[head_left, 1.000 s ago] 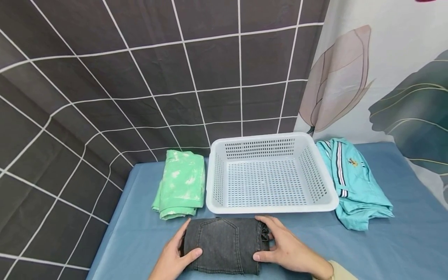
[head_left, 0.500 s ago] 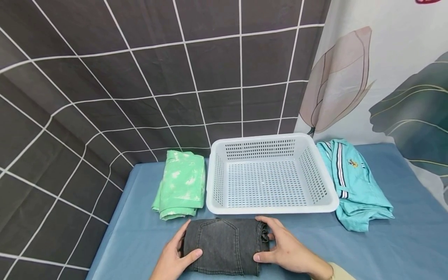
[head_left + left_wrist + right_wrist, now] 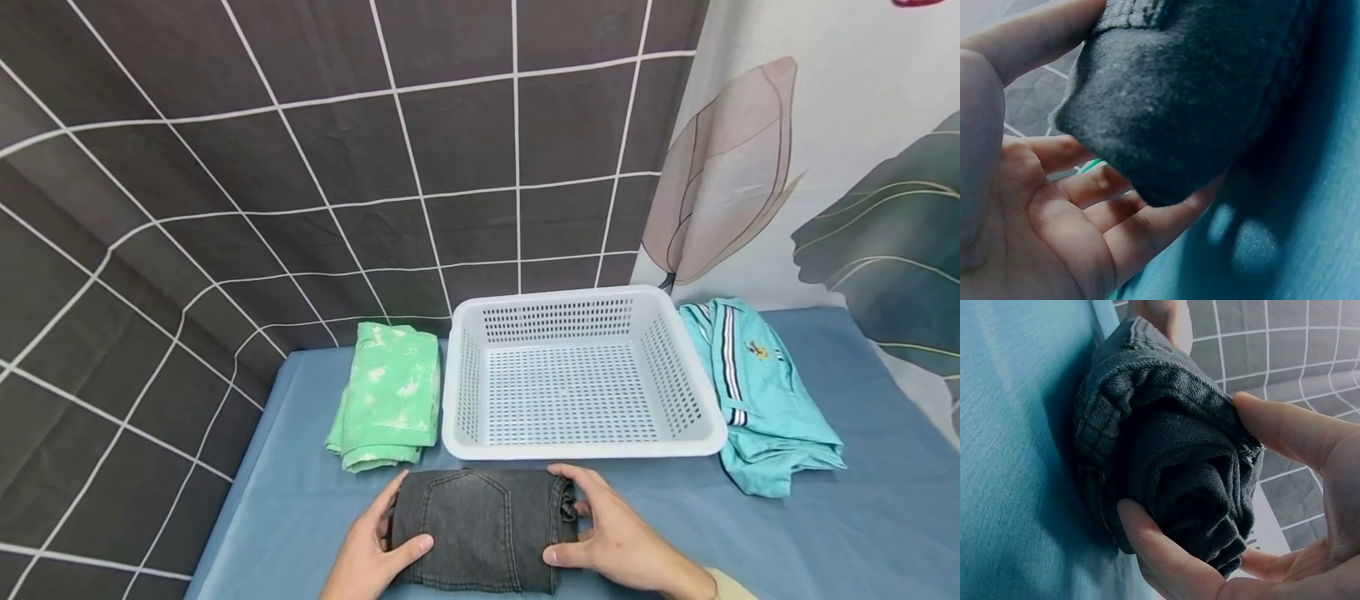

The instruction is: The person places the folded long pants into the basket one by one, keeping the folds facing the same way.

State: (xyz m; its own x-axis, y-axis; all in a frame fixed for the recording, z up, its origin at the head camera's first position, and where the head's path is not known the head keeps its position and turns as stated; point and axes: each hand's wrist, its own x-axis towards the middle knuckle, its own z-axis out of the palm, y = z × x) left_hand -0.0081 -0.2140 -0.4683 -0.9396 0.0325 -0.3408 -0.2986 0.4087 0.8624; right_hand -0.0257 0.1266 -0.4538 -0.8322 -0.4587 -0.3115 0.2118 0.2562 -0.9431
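A pair of dark grey jeans (image 3: pixel 472 529), rolled into a bundle with a back pocket on top, lies at the front of the blue surface. My left hand (image 3: pixel 375 542) grips its left end, thumb over the top and fingers behind and beneath. At the right end my right hand (image 3: pixel 611 529) holds the roll between thumb and fingers. The right wrist view shows the coiled layers of the jeans (image 3: pixel 1179 469) at that open end, with fingers around them. In the left wrist view the denim (image 3: pixel 1166 94) lies between thumb and fingers.
Behind the roll stands a white perforated basket (image 3: pixel 585 450) with nothing in it. Folded green cloth (image 3: pixel 393 392) with white patches lies left of the basket. A turquoise garment (image 3: pixel 765 400) with a striped band lies to its right. A dark checked curtain (image 3: pixel 450 150) hangs behind.
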